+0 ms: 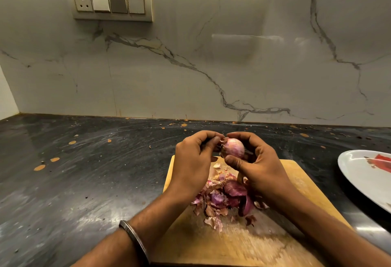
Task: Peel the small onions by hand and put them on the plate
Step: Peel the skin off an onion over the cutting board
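Observation:
A small pink onion (233, 147) is held above the far edge of a wooden cutting board (232, 243). My right hand (257, 164) grips it from the right, with fingers curled over its top and thumb under it. At its left end, my left hand (193, 162) pinches a bit of loose skin between thumb and fingertips. A heap of purple and tan onion skins (224, 199) lies on the board below my hands. The white plate (359, 173), with a red pattern, sits at the right edge of view; no onions show on its visible part.
The board lies on a dark, scratched stone counter (84, 171) dotted with orange specks. A marble-patterned wall (211, 65) rises behind, with a switch and socket panel (110, 3) at upper left. A metal bangle (135, 239) circles my left wrist.

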Tool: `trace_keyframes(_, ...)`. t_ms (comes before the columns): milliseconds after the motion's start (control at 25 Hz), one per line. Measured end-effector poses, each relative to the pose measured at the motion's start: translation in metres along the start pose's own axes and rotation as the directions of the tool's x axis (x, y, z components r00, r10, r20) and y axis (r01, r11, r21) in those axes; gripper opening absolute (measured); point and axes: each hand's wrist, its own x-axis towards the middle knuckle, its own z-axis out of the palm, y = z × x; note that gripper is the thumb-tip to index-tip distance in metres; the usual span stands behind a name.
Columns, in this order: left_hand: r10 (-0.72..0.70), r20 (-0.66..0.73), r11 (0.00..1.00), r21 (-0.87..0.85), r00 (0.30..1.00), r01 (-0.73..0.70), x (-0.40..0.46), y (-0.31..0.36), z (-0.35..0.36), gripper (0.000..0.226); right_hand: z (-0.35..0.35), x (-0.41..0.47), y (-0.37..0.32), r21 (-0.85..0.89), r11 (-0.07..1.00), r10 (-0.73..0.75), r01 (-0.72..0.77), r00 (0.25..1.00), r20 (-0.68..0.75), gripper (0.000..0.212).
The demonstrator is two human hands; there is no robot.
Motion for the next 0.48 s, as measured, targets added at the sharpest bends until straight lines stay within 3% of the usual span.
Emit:
trace_keyframes(120, -0.014, 0.102, 1.000, -0.025, 0.995, 0.016, 0.0032, 0.0018, -0.0073, 0.023, -0.0055, 0.0012, -0.0030, 0.010, 1.000, 0.010, -0.010, 1.000, 0.023, 0.051)
trace_keyframes(240, -0.018, 0.105, 0.999, -0.034, 0.994, 0.022, 0.0052, 0.0019, -0.0105, 0.018, -0.0084, 0.0026, -0.0043, -0.001, 1.000, 0.019, -0.019, 0.998, 0.052, 0.048)
trace_keyframes(480, 0.053, 0.072, 0.983, 0.171, 0.996, -0.065, 0.0038, 0.0000, -0.0068, 0.009, -0.0044, 0.0004, -0.0008, -0.058, 0.998, 0.011, -0.008, 0.999, 0.044, 0.047)
